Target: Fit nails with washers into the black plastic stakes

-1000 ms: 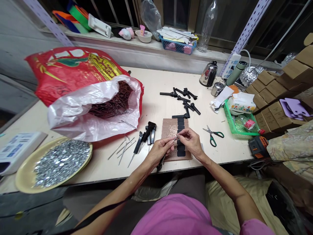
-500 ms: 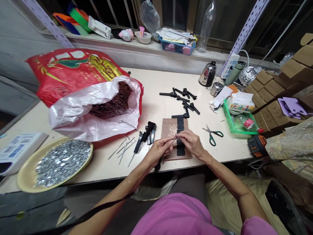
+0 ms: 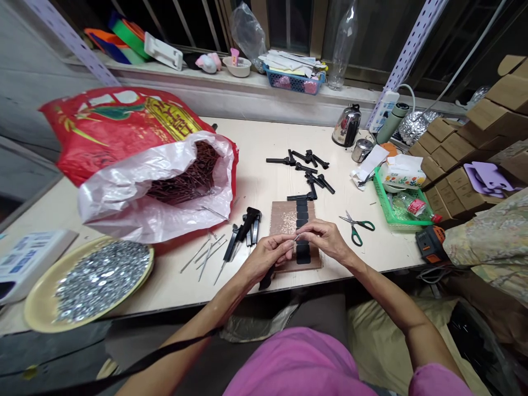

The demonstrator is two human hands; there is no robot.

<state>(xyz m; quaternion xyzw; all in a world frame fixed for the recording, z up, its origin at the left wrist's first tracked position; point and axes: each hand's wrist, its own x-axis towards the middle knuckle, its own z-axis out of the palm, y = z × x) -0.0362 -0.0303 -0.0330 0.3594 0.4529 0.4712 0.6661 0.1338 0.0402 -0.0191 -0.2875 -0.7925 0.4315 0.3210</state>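
Cluttered table by a window: two hands pinching one thin metal pin.
Leftmost, one yellow plate of silver washers, then one red sack of dark nails. Centre, the left hand and right hand clamp the pin between their fingertips, above one brown board bearing at least five rounded black pads. Rightward, one pair of green-handled scissors.
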